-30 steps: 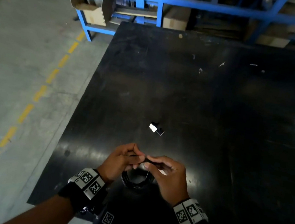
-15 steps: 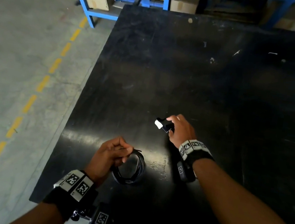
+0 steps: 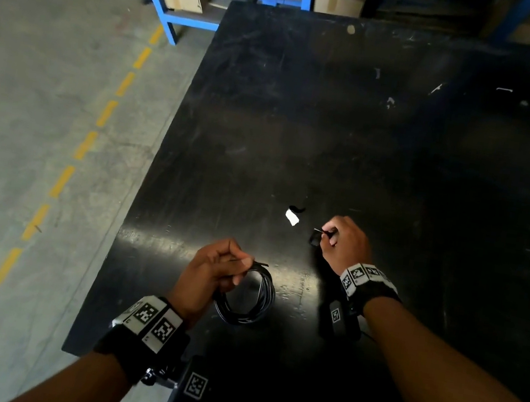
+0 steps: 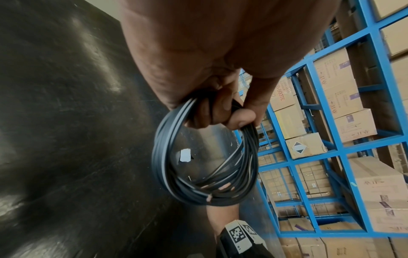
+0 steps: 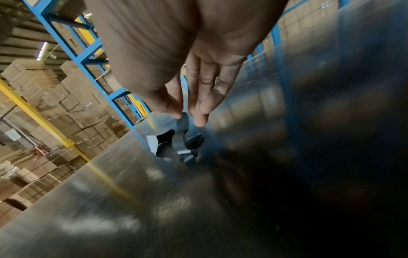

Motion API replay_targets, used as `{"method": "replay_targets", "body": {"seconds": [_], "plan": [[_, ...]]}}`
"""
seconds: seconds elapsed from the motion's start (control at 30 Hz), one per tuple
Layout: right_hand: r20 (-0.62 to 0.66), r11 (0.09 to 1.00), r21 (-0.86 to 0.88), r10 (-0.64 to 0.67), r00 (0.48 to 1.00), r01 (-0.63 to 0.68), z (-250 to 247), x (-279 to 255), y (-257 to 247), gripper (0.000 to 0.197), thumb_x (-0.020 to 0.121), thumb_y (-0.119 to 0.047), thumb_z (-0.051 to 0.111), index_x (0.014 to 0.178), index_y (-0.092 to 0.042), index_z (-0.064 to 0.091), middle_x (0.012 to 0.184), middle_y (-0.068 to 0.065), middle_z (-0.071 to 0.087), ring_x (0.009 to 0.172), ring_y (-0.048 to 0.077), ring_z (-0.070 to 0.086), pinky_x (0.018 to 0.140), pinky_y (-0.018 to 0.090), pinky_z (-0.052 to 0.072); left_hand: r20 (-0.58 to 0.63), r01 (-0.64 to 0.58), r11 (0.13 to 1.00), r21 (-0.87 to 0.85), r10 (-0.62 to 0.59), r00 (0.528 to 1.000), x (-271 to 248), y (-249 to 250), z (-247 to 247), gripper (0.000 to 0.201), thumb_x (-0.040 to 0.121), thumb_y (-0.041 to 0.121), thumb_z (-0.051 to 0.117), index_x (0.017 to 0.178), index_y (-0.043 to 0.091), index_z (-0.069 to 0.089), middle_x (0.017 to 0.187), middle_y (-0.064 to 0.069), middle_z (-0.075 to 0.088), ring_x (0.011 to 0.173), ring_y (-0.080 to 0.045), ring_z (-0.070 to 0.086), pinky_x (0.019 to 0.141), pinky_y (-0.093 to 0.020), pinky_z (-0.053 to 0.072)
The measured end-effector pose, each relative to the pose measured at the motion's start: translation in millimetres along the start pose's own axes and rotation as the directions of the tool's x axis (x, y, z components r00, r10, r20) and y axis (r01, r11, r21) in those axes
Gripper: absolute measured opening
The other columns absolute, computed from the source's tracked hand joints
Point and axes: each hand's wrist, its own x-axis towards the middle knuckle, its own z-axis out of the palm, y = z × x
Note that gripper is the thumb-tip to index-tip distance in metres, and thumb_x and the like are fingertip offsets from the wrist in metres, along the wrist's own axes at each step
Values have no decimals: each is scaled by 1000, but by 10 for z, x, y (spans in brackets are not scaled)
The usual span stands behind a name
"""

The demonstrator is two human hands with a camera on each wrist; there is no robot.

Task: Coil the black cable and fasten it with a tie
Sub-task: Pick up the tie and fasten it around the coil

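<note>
Already the cable (image 3: pixel 245 295) is coiled; the left hand (image 3: pixel 209 271) curls round it, just over the table (image 3: pixel 400 151). The right hand (image 3: pixel 344 242) pinches a tie (image 3: pixel 318 237) between thumb and fingertips. Next, judging by this, the tie must go round the coil and close.

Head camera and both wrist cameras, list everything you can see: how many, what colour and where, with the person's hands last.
cable: one, black, coiled, held above the table's near edge
tie: one, black, thin, lifted off the table
white scrap: one, white, on the table beside the right hand
table: one, black, scuffed, fills the middle
shelving: blue frames, beyond the table
cardboard boxes: many, brown, on the shelving
floor line: dashed yellow, left of the table
left hand: grips the cable
right hand: pinches the tie
</note>
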Motion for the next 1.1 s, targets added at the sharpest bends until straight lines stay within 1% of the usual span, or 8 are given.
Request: {"method": "replay_targets", "body": {"seconds": [0.27,0.43,0.53,0.7,0.8,0.9,1.03,1.1], "plan": [[-43,972,154,186,982,-178,43,153,-119,17,77,-19,69,92,-21,61,94,-1,64,83,17,61,75,32,53,-14,-21,1000,8,21,1000,-61,-39,83,9,82,9,66,77,8,59,56,-2,52,45,-6,38,44,-14,32],[93,968,130,204,975,-215,196,16,-64,23,74,-16,78,95,-18,71,91,3,73,86,19,68,80,26,51,-52,-38,999,1,38,998,-82,-25,90,7,81,10,65,75,10,60,56,0,53,45,-6,38,45,-14,31],[106,974,123,178,978,-190,226,-61,-15,15,77,-5,77,82,-19,77,89,3,80,89,22,75,79,22,52,-67,-58,998,-3,58,996,-74,-10,105,8,82,9,65,76,11,60,56,-1,52,44,-5,34,44,-15,28],[1,961,266,75,997,-73,-73,-288,-213,20,76,-1,79,80,-20,73,85,0,78,73,16,75,75,41,65,-131,-84,995,53,90,987,-57,65,192,20,96,-3,57,79,9,57,57,0,53,43,-2,41,46,-14,31],[-30,880,475,-3,1000,17,-442,-565,-493,32,77,8,78,81,-22,68,93,3,80,71,12,79,67,35,66,-188,-126,979,158,156,970,-37,129,243,20,97,-3,57,80,7,56,57,0,51,48,-6,39,47,-18,28],[-80,757,642,-94,992,123,-813,-889,-801,24,79,11,76,86,-10,67,95,6,79,82,17,81,75,36,65,-207,-164,955,247,217,954,-39,186,285,16,99,0,59,83,3,54,60,-2,48,50,-5,40,49,-15,32],[-78,671,724,-147,986,158,-1129,-1264,-1111,21,81,7,78,90,-8,67,93,6,80,84,21,81,80,37,64,-228,-163,928,335,248,942,-56,247,331,18,101,14,58,84,13,59,64,2,51,55,-5,43,55,-19,35],[-73,678,714,-175,982,174,-1171,-1405,-1214,25,78,4,81,92,-12,69,93,4,80,85,17,80,80,35,64,-246,-153,946,284,226,942,-78,326,395,15,103,8,50,95,6,63,66,-1,50,50,-1,43,52,-17,33]]}}
